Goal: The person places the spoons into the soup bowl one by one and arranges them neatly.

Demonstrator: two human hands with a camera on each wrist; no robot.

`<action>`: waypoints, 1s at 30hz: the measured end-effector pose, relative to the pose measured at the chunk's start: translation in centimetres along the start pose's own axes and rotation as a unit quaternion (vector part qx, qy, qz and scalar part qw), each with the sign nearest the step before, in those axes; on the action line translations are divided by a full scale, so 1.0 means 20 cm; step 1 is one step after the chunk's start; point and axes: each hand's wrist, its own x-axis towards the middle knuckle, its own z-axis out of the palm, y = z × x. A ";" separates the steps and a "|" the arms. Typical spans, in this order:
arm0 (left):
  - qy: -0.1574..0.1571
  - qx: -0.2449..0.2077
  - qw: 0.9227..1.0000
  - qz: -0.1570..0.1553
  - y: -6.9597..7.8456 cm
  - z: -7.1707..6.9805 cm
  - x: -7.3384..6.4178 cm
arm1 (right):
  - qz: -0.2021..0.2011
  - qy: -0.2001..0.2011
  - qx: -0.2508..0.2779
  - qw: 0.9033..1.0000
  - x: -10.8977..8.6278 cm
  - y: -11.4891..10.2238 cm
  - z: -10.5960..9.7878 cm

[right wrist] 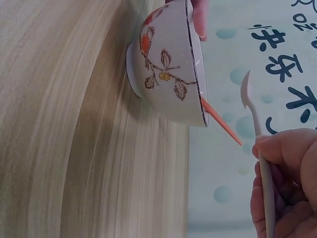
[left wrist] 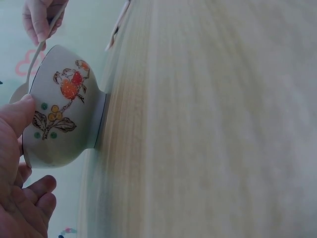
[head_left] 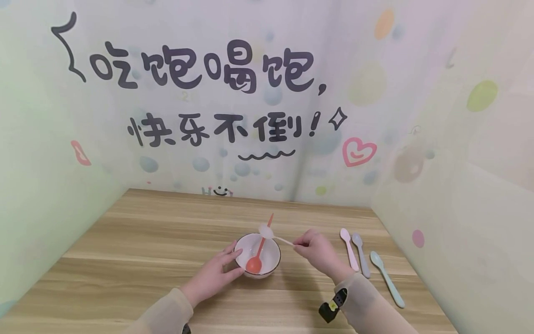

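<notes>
A white bowl with a dark rim and painted fruit and leaves stands upright on the table. Inside it lies a red-orange spoon, its handle leaning out over the far rim. My left hand holds the bowl's left side at the rim; in the left wrist view the thumb lies at the rim. With my right hand I pinch a pale, whitish spoon by its handle. Its head is above the far right part of the rim, overlapping the red-orange handle in the head view.
Right of my right hand lie a pink spoon, a grey-purple spoon and a mint-green spoon on the wood-grain table. Patterned walls with dark lettering close off the back and both sides.
</notes>
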 end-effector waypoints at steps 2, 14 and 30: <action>-0.001 0.002 1.000 -0.002 0.00 0.00 0.00 | -0.009 -0.007 -0.006 1.000 0.00 0.00 0.00; -0.002 0.006 1.000 -0.004 0.00 0.00 0.00 | -0.086 -0.042 -0.052 0.994 0.00 0.02 0.01; -0.004 0.004 1.000 -0.003 0.00 0.00 0.00 | -0.150 -0.114 -0.127 0.974 0.03 -0.03 0.02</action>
